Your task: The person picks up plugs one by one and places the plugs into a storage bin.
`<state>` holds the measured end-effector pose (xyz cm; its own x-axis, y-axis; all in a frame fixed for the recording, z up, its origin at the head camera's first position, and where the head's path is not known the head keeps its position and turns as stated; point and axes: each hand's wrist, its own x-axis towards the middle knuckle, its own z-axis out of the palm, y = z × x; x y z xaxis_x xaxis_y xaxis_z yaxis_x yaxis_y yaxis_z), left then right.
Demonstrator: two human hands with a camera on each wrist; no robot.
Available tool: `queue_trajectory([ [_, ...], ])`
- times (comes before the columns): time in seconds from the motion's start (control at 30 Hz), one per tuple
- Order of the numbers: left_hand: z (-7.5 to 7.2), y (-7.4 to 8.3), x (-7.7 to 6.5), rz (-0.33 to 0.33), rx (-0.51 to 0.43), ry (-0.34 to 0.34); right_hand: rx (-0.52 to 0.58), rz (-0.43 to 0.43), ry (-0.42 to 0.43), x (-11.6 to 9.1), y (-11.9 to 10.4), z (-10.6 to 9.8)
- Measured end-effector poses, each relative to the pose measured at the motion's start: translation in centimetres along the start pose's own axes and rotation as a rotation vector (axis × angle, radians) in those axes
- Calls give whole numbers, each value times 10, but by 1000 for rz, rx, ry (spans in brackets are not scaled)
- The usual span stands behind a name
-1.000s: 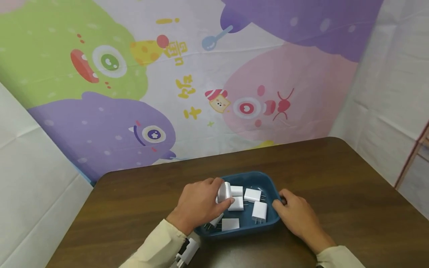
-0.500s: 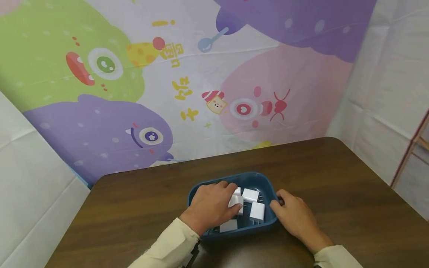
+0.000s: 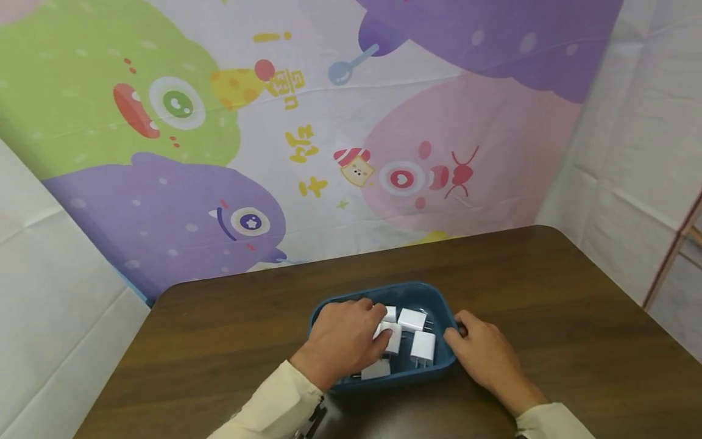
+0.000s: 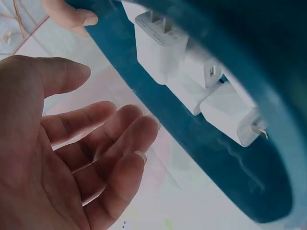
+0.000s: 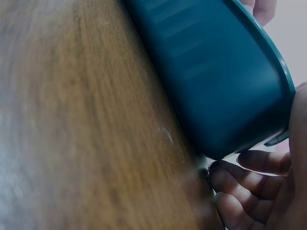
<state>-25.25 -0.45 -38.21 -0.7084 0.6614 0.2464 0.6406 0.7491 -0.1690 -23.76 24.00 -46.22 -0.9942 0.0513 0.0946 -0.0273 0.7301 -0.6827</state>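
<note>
A dark blue plastic basket point(image 3: 419, 294) holds several white plug-in chargers point(image 3: 423, 346) with metal prongs. My left hand point(image 3: 342, 338) hovers over its left half, hiding part of the contents. In the left wrist view, that hand point(image 4: 62, 148) has a bare palm and loosely bent fingers, beside the rim and apart from the chargers point(image 4: 160, 48). At the opposite end, my right hand point(image 3: 485, 350) grips the basket's rim with the thumb on top. The right wrist view has its fingers point(image 5: 240, 189) bent under the basket's end point(image 5: 216, 81).
The basket stands on a brown wooden table point(image 3: 219, 341). Behind the table's far edge hangs a cloth with cartoon monsters point(image 3: 307, 213). White sheets point(image 3: 49, 292) enclose the left and right sides.
One second ago my left hand held a white charger over the basket's left side; it has let go. The hand has shifted slightly right and over the basket. My right hand keeps its grip.
</note>
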Motion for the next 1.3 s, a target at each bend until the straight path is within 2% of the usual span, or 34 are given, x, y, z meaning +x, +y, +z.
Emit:
queue_trajectory([
  [0.17, 1, -6, -12, 26, 20, 66, -4, 1, -7, 0, -2, 1],
  [0.27, 2, -10, -22, 30, -2, 102, -4, 2, -8, 0, -2, 2],
  [0.43, 3, -19, -38, 5, -41, 163, -1, 7, -12, -1, -2, 4],
  [0.67, 0, -33, -57, -20, -31, 230, -2, 24, -16, -1, -1, 3],
  [0.9, 3, -40, -73, -31, -34, 312, -8, 16, -11, -1, 1, 1],
  [1.13, 4, -46, -85, -101, -12, 303, -9, 7, -23, -2, -1, 0],
  [1.3, 4, -49, -94, -119, -10, 269, -13, 6, -16, 0, -2, 1],
])
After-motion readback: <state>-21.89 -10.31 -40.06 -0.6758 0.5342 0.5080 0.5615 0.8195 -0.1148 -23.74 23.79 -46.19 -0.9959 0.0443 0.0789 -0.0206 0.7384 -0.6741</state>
